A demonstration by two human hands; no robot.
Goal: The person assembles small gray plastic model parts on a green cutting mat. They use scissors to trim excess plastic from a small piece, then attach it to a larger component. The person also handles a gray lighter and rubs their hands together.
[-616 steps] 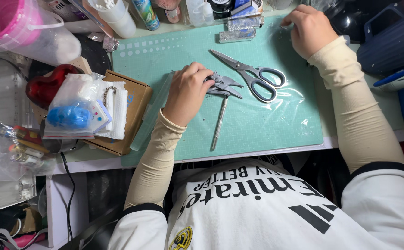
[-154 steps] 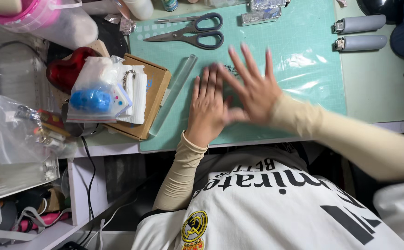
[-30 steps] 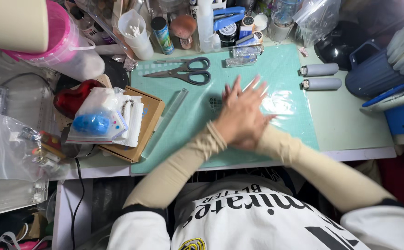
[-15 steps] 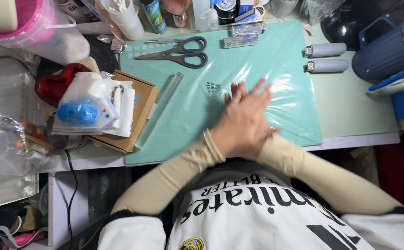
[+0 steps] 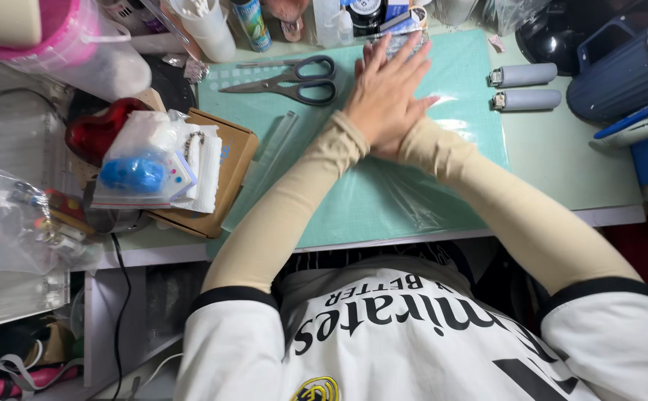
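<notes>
Both hands stacked flat on clear plastic sheet over green mat; left hand on top, fingers spread, holding nothing; right hand mostly hidden beneath, fingers unclear; scissors just left.

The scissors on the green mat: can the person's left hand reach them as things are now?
Probably yes. The scissors lie uncovered on the green mat, just beside the left hand, which rests flat with the right hand on clear film. Bare mat lies between them.
</notes>
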